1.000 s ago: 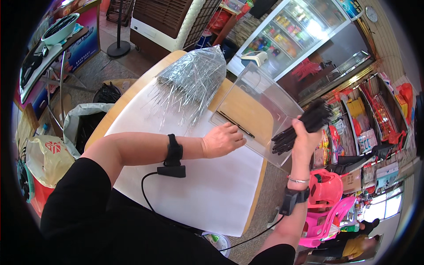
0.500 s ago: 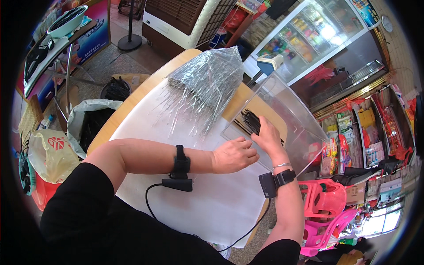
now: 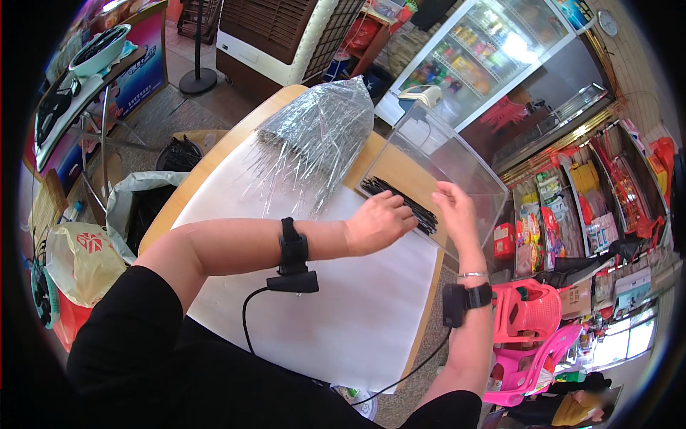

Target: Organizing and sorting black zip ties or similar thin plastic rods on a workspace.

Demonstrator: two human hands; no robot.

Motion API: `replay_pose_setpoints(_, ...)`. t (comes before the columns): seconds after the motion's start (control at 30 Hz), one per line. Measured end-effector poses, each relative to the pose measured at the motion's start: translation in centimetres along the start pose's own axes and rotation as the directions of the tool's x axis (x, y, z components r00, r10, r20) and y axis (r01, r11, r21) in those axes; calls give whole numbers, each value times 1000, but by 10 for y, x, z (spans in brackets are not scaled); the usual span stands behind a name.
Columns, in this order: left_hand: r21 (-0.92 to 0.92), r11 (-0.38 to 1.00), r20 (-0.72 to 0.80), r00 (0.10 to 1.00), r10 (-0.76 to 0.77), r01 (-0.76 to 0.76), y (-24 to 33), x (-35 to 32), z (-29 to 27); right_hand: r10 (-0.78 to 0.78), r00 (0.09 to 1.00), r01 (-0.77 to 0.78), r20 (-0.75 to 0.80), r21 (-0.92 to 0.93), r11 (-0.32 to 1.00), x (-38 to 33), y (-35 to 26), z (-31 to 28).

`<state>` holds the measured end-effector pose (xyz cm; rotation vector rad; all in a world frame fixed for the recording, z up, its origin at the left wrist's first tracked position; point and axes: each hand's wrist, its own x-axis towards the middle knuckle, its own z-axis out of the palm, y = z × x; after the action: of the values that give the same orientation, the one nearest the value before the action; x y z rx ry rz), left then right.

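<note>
A bundle of thin black strips (image 3: 423, 213) lies in a clear plastic box (image 3: 475, 168) at the table's right side. Over the near left end of this bundle is my left hand (image 3: 379, 223), its fingers curled together; anything between them is hidden. My right hand (image 3: 459, 214) is raised inside the box, just right of the strips, with thumb and fingers bent close together. Whether a strip is pinched there is too small to tell. Beyond my left hand, a clear plastic bag (image 3: 321, 114) spills many thin silvery strips (image 3: 296, 168) onto the white tabletop.
The white table (image 3: 314, 336) has a wooden rim. At left stand a light sack (image 3: 125, 207) holding dark material and a yellowish bag (image 3: 86, 261). Pink chairs (image 3: 529, 314) stand at right, beside stocked shelves (image 3: 589, 193). A glass-door fridge (image 3: 493, 50) and an air cooler (image 3: 275, 43) are behind.
My right hand has moved up and right, off the black strips, which now show more fully. My left hand has shifted slightly up toward them. The whole view has shifted slightly.
</note>
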<state>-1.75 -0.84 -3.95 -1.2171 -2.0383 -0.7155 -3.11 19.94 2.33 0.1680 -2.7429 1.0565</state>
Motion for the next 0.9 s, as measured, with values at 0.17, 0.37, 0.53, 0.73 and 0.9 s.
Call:
replay_pose_setpoints(0.17, 37, 998, 73, 996, -48, 45, -15, 25, 4, -194, 849, 12, -491, -349, 937, -44, 3, -41)
replay_pose_setpoints(0.37, -81, 949, 259, 926, -276, 306, -30, 72, -4, -85, 755, -79, -650, -219, 973, -102, 26, -35)
replay_pose_setpoints(0.53, -154, 874, 319, 860, -398, 461, -48, 96, -3, 60, 909, -25, -412, 90, 996, -148, 20, 9)
replay_pose_setpoints(0.73, -108, 786, 431, 741, -515, 609, -59, 114, -12, 88, 989, -73, -117, 132, 989, -173, -1, 33)
replay_pose_setpoints(0.9, -128, 869, 280, 858, -430, 477, -40, 93, -16, 138, 987, -121, -77, 185, 975, -182, 7, 34)
